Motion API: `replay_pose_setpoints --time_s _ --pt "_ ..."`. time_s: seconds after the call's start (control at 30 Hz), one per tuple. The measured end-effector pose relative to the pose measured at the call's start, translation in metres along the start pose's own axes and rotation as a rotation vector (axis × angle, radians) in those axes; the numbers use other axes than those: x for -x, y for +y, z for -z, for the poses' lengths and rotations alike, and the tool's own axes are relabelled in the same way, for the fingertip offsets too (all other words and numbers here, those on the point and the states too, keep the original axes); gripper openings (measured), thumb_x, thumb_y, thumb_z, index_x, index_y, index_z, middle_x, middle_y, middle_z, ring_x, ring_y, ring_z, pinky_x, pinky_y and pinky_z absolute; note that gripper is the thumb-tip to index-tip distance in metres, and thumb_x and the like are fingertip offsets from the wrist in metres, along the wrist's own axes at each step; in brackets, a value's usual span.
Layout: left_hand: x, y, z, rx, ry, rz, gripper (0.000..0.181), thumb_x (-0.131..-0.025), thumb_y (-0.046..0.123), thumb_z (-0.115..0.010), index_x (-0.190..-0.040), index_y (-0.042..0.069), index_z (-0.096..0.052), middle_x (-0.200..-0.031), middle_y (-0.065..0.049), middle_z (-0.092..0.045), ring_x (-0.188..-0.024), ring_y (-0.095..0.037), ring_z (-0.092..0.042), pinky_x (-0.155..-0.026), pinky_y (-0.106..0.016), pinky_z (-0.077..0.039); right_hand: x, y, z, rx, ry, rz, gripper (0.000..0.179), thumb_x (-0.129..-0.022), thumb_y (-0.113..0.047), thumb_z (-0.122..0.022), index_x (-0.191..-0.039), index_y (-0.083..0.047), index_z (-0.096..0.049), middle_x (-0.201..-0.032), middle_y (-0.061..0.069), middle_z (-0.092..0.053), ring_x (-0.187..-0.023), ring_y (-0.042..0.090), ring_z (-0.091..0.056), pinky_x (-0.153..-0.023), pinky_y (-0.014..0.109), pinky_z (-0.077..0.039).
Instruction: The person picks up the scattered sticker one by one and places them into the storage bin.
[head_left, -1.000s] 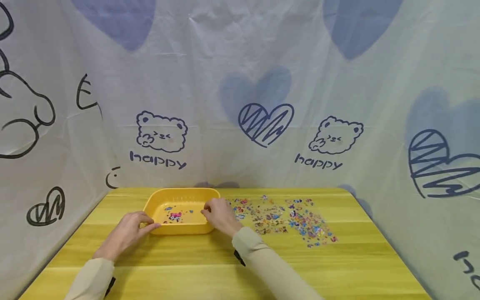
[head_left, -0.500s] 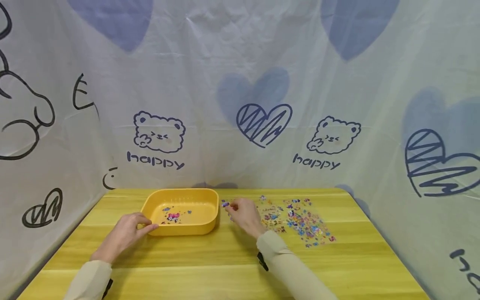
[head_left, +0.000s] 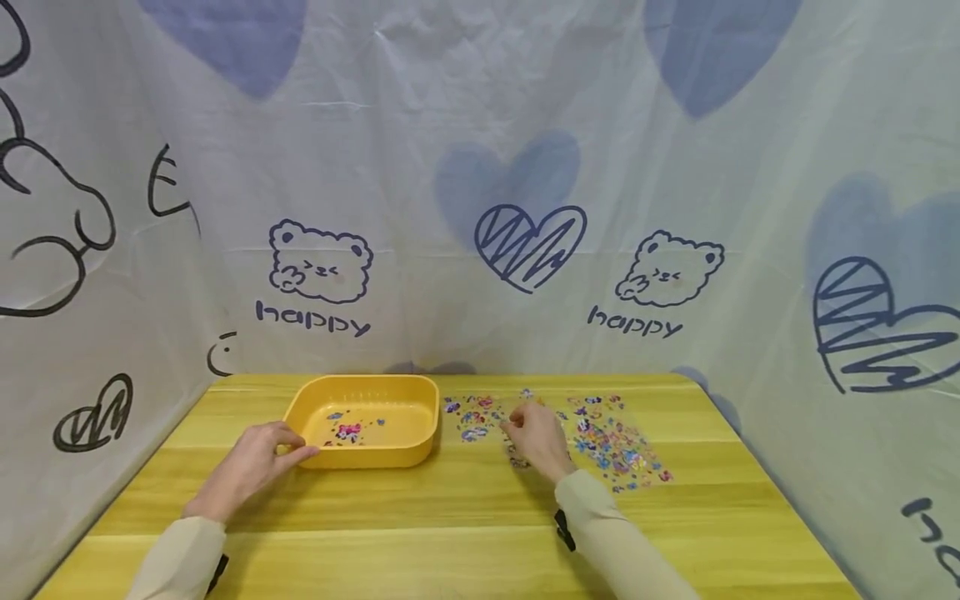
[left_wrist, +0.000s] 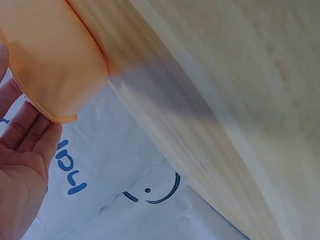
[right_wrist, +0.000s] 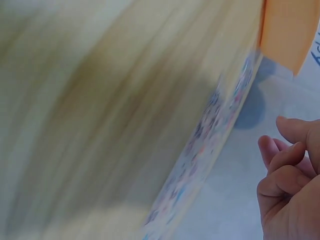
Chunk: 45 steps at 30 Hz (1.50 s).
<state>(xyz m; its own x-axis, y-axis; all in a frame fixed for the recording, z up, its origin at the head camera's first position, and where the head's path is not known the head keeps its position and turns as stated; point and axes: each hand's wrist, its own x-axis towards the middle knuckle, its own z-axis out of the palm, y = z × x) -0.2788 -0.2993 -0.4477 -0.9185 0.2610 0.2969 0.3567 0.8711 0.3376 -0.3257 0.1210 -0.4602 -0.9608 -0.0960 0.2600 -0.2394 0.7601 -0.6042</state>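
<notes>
A yellow plastic tray (head_left: pixel 360 457) stands on the table's left half, with several small colourful sticker-like pieces (head_left: pixel 348 432) on its floor. My left hand (head_left: pixel 251 468) holds the tray's near left corner; in the left wrist view its fingers (left_wrist: pixel 32 125) are at the rim. My right hand (head_left: pixel 542 437) is over the middle of the flat, multicoloured sticker-like pieces (head_left: pixel 476 412) right of the tray, covering some of them. In the right wrist view, its thumb (right_wrist: pixel 295 129) and forefinger are apart, the fingers are loosely bent, and no piece shows between them.
A denser patch of colourful pieces (head_left: pixel 618 454), seemingly on a clear sheet, lies right of my right hand. The wood-grain table (head_left: pixel 420 542) extends toward me. A white cloth (head_left: pixel 420 317) printed with hearts and bears hangs behind and at both sides.
My right hand has moved right, from the tray's right rim to over the middle pieces, uncovering those beside the tray. My left hand stays at the tray's corner.
</notes>
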Motion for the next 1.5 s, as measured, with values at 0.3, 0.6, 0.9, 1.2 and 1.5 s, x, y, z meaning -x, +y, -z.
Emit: replay_pose_setpoints --time_s 0.3,0.6,0.9,1.2,1.5 --pt "0.005 0.001 -0.003 -0.016 -0.005 0.018 0.028 -0.087 0.035 -0.074 -0.088 0.008 -0.078 -0.087 -0.002 -0.072 -0.076 -0.013 -0.06 -0.074 -0.039 -0.055 0.016 0.03 0.021 0.053 -0.029 -0.061 0.012 -0.09 -0.012 -0.069 -0.084 -0.005 -0.076 -0.071 0.004 -0.069 -0.05 0.01 -0.053 -0.048 0.025 -0.044" --pt "0.011 -0.001 -0.002 -0.003 -0.041 0.083 0.034 -0.086 0.042 -0.073 -0.089 0.009 -0.078 -0.089 -0.002 -0.072 -0.08 -0.015 -0.061 -0.074 -0.04 -0.056 0.032 0.071 0.056 0.101 -0.042 -0.166 0.009 -0.091 -0.011 -0.069 -0.092 -0.003 -0.073 -0.08 0.008 -0.071 -0.056 0.012 -0.058 -0.05 0.027 -0.048" --pt "0.009 0.0 0.0 -0.01 -0.02 0.061 0.032 -0.085 0.039 -0.075 -0.089 0.007 -0.077 -0.088 -0.005 -0.073 -0.081 -0.021 -0.065 -0.077 -0.045 -0.057 0.041 0.108 0.088 0.255 0.007 -0.243 0.036 -0.09 -0.016 -0.068 -0.059 -0.016 -0.05 -0.052 -0.004 -0.043 -0.046 0.012 -0.036 -0.044 0.024 -0.023" --pt "0.0 0.006 0.003 -0.013 -0.071 0.074 0.038 -0.087 0.042 -0.071 -0.092 0.004 -0.077 -0.09 -0.008 -0.073 -0.08 -0.018 -0.062 -0.074 -0.044 -0.055 0.049 0.139 0.127 0.29 -0.081 -0.346 0.036 -0.087 -0.034 -0.073 -0.064 -0.013 -0.055 -0.053 -0.003 -0.048 -0.047 0.011 -0.039 -0.043 0.023 -0.026" --pt "-0.005 0.009 0.004 -0.017 -0.087 0.081 0.04 -0.087 0.043 -0.072 -0.093 0.004 -0.077 -0.091 -0.009 -0.073 -0.08 -0.019 -0.061 -0.076 -0.046 -0.054 0.06 0.153 0.146 0.305 -0.147 -0.404 0.042 -0.084 -0.039 -0.075 -0.059 -0.011 -0.057 -0.049 -0.005 -0.037 -0.048 0.01 -0.031 -0.046 0.023 -0.023"
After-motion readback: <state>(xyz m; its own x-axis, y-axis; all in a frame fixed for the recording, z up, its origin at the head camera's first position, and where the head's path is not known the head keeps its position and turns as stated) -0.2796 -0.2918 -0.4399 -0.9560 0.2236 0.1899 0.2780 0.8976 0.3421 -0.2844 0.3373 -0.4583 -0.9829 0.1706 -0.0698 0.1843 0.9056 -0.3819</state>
